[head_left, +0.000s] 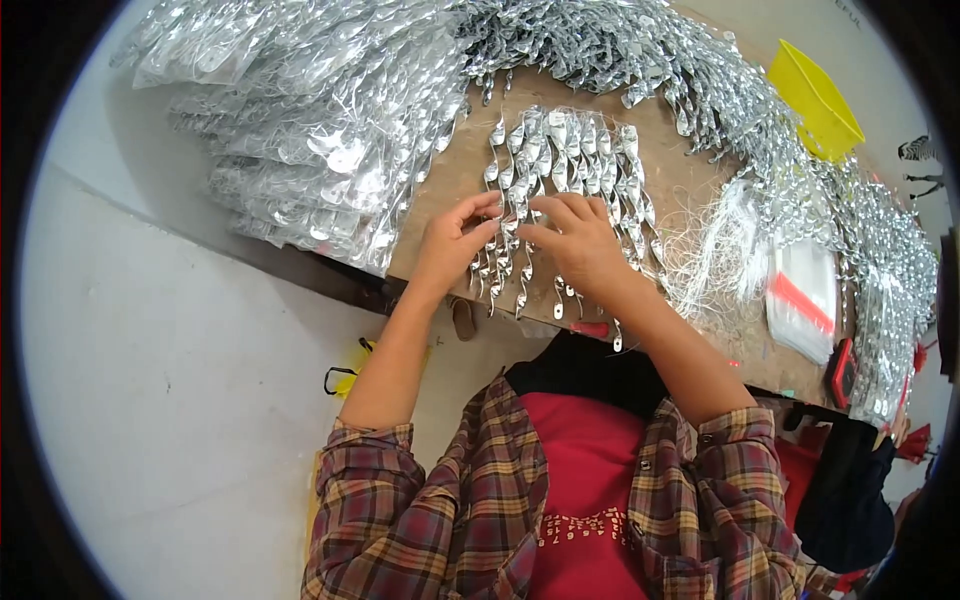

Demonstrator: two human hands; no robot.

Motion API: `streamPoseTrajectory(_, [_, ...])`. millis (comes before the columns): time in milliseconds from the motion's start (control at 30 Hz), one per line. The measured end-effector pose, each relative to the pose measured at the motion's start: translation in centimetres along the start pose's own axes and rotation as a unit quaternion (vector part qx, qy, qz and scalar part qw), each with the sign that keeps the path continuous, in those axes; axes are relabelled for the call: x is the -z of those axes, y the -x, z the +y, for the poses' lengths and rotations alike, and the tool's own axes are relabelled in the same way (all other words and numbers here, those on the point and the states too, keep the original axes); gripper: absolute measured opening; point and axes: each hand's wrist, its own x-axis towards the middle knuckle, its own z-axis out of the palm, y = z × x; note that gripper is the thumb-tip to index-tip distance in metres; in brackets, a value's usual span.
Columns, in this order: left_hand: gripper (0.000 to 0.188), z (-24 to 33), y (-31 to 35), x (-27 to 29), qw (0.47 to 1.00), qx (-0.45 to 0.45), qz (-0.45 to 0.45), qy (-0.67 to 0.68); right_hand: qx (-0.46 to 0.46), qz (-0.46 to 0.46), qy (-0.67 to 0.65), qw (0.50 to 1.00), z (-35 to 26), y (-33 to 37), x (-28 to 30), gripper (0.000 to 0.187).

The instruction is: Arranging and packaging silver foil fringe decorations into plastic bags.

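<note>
L hand (450, 245) & R hand (585, 245) half-curled at twisted silver strips (558, 172); can't tell if pinching. Strips lie mid brown table (440, 195), silver heap (330, 150) to L, thread tangle (722, 250) & clear bags (797, 338) to R.

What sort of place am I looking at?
Probably a small handwork workshop: a brown wooden worktable, large heaps of twisted shiny silver strips on it, and a loose tangle of thin white threads.
</note>
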Motion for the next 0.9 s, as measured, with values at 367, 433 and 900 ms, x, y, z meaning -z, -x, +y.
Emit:
streamPoseTrajectory(367, [0.039, -0.2, 0.2, 0.0, 0.999, -0.021, 0.021, -0.010, -0.013, -0.032, -0.002, 0.999, -0.2, 0.1, -0.9, 0.030])
streamPoseTrajectory(433, [0.039, 0.0, 0.3, 0.0, 0.999, -0.018, 0.024, -0.011, -0.015, -0.041, 0.005, 0.999, -0.3, 0.1, -0.9, 0.032])
streamPoseTrajectory(900, [0.037, 0.0, 0.3, 0.1, 0.999, -0.020, 0.040, -0.027, -0.023, -0.034, 0.008, 0.999, 0.3, 0.4, -0.4, 0.036])
